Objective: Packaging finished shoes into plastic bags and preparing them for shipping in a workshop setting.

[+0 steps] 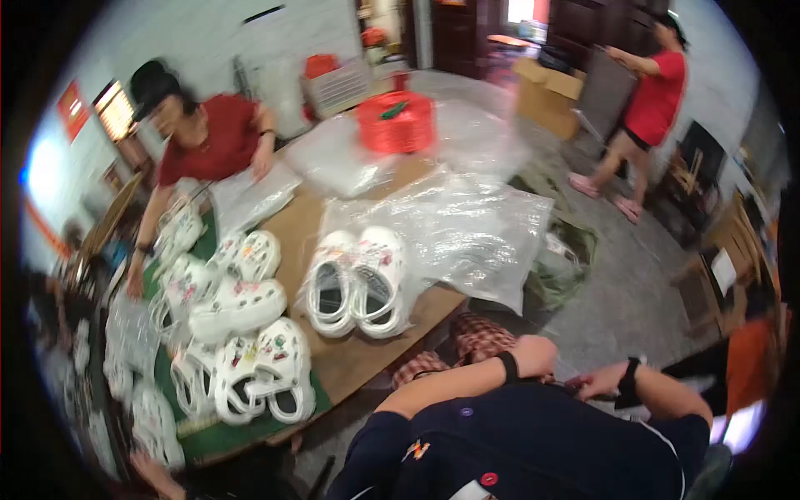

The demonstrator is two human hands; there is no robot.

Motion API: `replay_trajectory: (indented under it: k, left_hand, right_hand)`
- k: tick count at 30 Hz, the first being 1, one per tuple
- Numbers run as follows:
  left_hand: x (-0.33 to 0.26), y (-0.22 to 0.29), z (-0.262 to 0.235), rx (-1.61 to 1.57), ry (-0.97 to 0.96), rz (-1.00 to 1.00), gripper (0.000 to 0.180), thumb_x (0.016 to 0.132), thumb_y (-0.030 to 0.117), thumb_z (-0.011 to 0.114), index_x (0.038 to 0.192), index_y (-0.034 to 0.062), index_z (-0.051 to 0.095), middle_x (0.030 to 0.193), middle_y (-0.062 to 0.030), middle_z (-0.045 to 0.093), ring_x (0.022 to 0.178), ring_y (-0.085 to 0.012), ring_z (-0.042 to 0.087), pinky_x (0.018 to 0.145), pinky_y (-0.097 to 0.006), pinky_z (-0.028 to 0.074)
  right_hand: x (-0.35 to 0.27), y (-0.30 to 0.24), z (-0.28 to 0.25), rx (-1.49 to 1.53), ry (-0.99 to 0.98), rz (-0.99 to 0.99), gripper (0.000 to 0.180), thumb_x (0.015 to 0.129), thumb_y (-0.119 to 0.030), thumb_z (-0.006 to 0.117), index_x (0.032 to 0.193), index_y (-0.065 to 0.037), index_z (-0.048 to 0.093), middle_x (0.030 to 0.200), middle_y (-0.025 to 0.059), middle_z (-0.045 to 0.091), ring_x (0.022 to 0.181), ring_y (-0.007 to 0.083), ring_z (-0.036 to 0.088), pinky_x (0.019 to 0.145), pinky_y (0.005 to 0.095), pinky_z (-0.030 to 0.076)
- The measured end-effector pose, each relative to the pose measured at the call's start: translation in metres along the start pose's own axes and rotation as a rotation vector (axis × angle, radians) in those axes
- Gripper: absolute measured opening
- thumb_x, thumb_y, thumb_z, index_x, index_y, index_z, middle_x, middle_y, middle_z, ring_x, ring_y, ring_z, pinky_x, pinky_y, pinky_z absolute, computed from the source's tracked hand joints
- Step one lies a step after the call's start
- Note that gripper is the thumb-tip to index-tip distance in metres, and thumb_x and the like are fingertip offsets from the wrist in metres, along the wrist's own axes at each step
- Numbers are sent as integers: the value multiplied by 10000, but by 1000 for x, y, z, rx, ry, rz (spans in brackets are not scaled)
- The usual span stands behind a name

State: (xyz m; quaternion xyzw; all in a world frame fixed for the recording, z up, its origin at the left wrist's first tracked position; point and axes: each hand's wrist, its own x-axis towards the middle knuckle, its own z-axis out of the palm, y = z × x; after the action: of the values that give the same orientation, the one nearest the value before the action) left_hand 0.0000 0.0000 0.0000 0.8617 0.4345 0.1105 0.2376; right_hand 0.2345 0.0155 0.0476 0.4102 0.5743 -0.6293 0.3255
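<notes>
Both my hands are held close together in front of my navy shirt, off the table. My left hand [534, 356] is bent inward, its fingers hidden from sight. Beside it, the fingers of my right hand [598, 381] are closed around something small and dark that I cannot make out. Nearest to them on the table, a pair of white clogs [379, 279] with colourful charms lies on clear plastic. More white clogs [237, 308] are piled to the left on a green surface. Clear plastic bags [467, 229] lie spread beyond the pair.
A roll of red twine [397, 123] stands on the far table. A person in a red top [212, 137] reaches toward the clogs at left; another person [654, 100] stands at the far right near a cardboard box [546, 100]. Another person's hand [154, 473] shows at lower left.
</notes>
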Motion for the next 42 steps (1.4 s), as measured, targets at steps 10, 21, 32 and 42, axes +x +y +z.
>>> replay_trajectory:
  k: [10, 21, 32, 42]
  left_hand:
    - [3, -32, 27, -24, 191, 1, 205, 621, 224, 644, 672, 29, 681, 714, -180, 649, 693, -337, 648, 545, -446, 490]
    - [22, -41, 54, -27, 203, -354, 284, 752, 235, 589, 860, -12, 679, 808, -191, 662, 778, -355, 636, 688, -458, 495]
    - [-90, -151, -78, 118, -123, -310, 355, 845, 271, 521, 1005, -31, 618, 968, -195, 629, 897, -331, 598, 780, -431, 462]
    - [-64, -128, -47, -302, -294, -117, 421, 930, 304, 460, 1137, -48, 562, 1113, -198, 598, 1005, -309, 564, 864, -407, 433]
  right_hand:
    - [54, -23, -18, -144, 364, -76, 315, 843, -260, 619, 963, 24, 557, 738, 44, 560, 652, 134, 531, 609, 275, 446]
    - [160, -120, -33, -740, 929, 181, 376, 831, -332, 633, 965, 18, 620, 903, 149, 669, 846, 236, 638, 747, 383, 487]
    - [227, -245, -104, -393, 939, -617, 313, 843, -309, 628, 895, -1, 595, 815, 113, 634, 770, 207, 612, 682, 359, 472]
    - [215, -184, -135, -309, 763, -792, 274, 854, -287, 624, 831, -19, 573, 736, 81, 602, 701, 181, 588, 623, 336, 460]
